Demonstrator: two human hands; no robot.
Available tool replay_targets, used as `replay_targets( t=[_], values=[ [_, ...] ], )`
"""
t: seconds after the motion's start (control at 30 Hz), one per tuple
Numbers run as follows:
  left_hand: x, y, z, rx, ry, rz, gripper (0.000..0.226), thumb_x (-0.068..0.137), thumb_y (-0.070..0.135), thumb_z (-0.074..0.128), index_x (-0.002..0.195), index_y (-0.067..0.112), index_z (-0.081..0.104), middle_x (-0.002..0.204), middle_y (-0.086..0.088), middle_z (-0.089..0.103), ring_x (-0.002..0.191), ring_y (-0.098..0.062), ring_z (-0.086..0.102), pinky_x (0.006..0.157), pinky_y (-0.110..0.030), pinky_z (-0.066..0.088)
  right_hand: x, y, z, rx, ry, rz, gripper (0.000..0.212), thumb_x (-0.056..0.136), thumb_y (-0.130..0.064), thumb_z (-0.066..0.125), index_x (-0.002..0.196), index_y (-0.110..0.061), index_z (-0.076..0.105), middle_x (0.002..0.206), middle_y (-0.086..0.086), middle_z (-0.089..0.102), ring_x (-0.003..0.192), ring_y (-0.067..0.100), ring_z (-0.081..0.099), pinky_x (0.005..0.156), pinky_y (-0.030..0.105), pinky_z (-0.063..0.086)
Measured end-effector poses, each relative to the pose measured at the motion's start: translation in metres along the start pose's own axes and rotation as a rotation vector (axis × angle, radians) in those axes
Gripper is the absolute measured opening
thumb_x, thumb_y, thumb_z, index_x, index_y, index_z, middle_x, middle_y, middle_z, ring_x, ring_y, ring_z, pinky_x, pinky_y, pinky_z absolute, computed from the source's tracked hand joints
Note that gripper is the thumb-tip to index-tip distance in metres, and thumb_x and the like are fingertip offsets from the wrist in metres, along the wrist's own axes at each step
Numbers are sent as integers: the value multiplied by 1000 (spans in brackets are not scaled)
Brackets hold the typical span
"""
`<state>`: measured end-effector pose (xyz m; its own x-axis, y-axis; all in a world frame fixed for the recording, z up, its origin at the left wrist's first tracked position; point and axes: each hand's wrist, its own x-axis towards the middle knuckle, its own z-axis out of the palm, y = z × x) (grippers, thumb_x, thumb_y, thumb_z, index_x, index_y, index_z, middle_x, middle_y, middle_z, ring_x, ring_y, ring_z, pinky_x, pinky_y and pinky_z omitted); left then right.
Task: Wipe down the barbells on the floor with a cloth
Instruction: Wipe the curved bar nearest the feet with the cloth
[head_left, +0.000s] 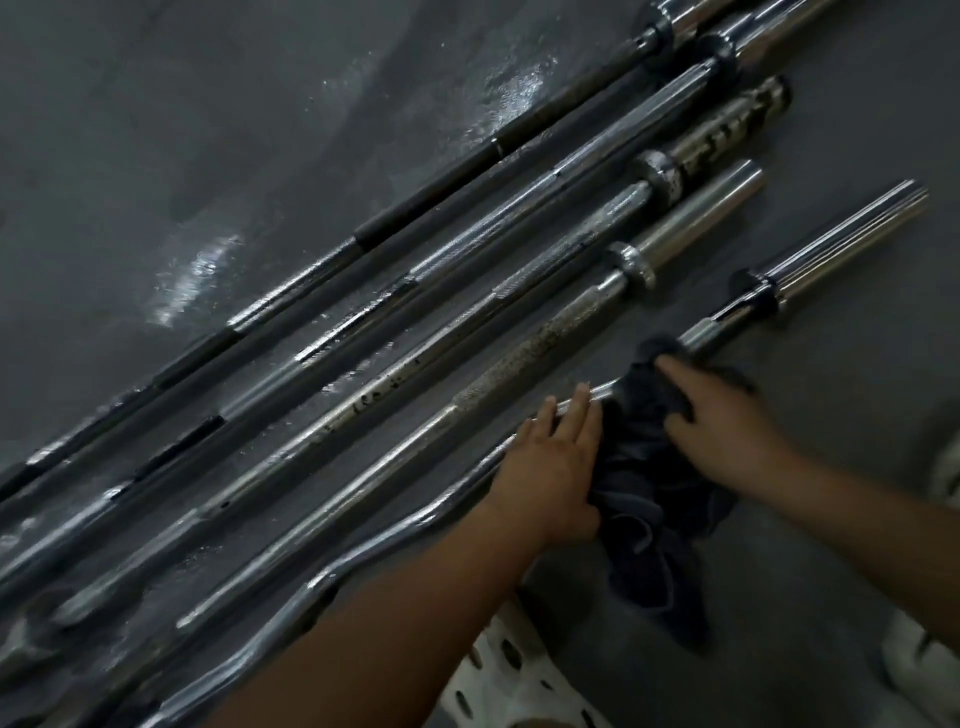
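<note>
Several steel barbells lie side by side on the grey floor, running from lower left to upper right. The nearest one is a curved chrome bar (727, 325) with a ribbed sleeve at its upper right end. A dark cloth (649, 467) is bunched over its middle. My right hand (722, 415) grips the cloth around the bar. My left hand (556, 462) rests flat on the same bar just left of the cloth, fingers straight. Beside it lies a rust-speckled bar (524, 353).
Wet patches (202, 270) shine on the floor beyond the farthest, dark bar (415, 208). White perforated footwear (498, 670) shows at the bottom edge, and more white shapes (930, 660) sit at the lower right. Bare floor (857, 338) spreads to the right of the bars.
</note>
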<state>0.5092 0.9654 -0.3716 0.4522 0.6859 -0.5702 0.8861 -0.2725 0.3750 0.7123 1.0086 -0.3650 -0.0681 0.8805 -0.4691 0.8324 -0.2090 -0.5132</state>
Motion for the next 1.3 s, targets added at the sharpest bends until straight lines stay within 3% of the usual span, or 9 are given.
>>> replay_targets(
  t=[0.17,0.37,0.5,0.67,0.83,0.87,1.0,1.13,1.3],
  values=[
    [2,-6,4,-53,29,38,111,72,41,58,157,16,-10,160,-2,-23,152,-31,-1,123,-38,12,37,17,-40,86,221,211,53,87,-6,56,136,-25,52,122,18,63,110,39,60,88,36,46],
    [0,0,-4,17,0,7,113,73,45,57,156,16,-13,156,-2,-29,152,-32,0,122,-40,17,15,14,-16,-131,-136,-111,65,82,-14,54,144,-28,44,133,14,59,120,32,56,101,39,46],
    [-1,1,-3,77,10,-12,113,76,47,61,157,14,-10,164,-8,-18,152,-33,4,122,-39,18,44,18,-37,-157,107,171,58,87,-9,52,143,-24,45,132,22,53,115,42,56,94,42,46],
    [1,2,-2,64,27,-19,113,76,51,59,157,16,-11,165,-7,-15,151,-34,6,121,-41,20,-6,-13,4,-362,-224,-255,58,83,-15,50,135,-37,37,133,9,52,116,34,56,95,43,49],
    [0,-1,1,73,43,-20,112,76,49,58,157,16,-12,164,-6,-17,152,-31,4,121,-40,18,32,7,-37,-330,101,150,56,88,-9,48,140,-29,43,139,16,40,106,42,59,90,43,48],
    [1,0,1,77,43,-19,112,76,49,58,157,15,-11,165,-7,-16,152,-32,4,121,-40,19,24,-2,-29,-447,99,122,53,90,-10,48,140,-27,43,140,15,35,105,40,59,87,42,49],
    [0,2,-2,76,39,-22,113,76,50,59,157,14,-12,165,-7,-16,152,-32,4,121,-39,18,4,-10,-1,-722,26,-451,45,92,-14,51,136,-22,47,155,6,26,109,32,56,73,42,54],
    [0,-1,-2,61,28,-15,112,77,48,59,157,16,-13,164,-6,-18,152,-31,1,122,-39,17,46,22,-46,-629,102,-38,51,95,-9,44,144,-21,40,159,4,21,115,36,58,89,44,50],
    [1,1,-1,68,29,-24,112,77,49,59,156,16,-13,164,-6,-19,152,-32,1,122,-41,17,23,15,-26,-729,-65,-335,63,89,-12,51,147,-26,30,156,3,26,107,35,61,81,44,52]
  ],
)
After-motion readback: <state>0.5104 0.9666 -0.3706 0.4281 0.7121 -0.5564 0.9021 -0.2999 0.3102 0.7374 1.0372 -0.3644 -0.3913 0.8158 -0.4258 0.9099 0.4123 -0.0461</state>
